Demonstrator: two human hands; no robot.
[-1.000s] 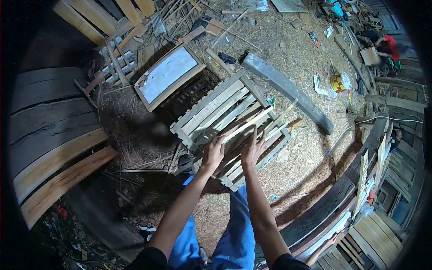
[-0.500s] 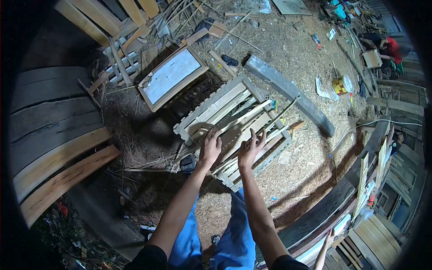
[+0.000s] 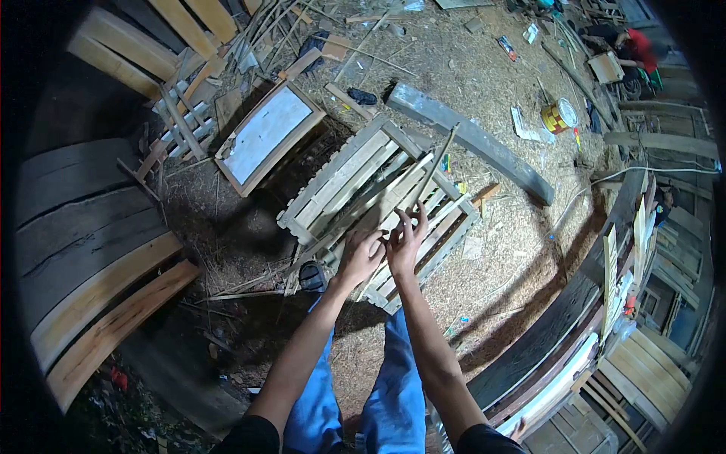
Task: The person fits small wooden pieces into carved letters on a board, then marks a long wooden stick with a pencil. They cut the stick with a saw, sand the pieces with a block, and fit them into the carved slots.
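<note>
Both my hands are raised over a slatted wooden frame (image 3: 333, 189) in the middle of the view. My left hand (image 3: 363, 256) has its fingers bent toward the other hand, and anything between its fingertips is too small to make out. Close beside it, my right hand (image 3: 406, 240) has its thumb and forefinger near the left fingertips, with the other fingers curled and spread. Loose thin wooden strips (image 3: 416, 178) lie across the slatted frame beyond my hands.
A white-topped wooden box (image 3: 265, 135) stands behind left. A thick grey beam (image 3: 476, 140) lies behind right, near a yellow and red bucket (image 3: 558, 116). Planks (image 3: 113, 318) are at the left. A person in red (image 3: 641, 50) sits far right; another person's hand (image 3: 518, 430) shows low right.
My hands have come together, with the left moving right and downward. The view has shifted, so the box, beam and bucket appear farther left and higher. The other person's arm has mostly left view.
</note>
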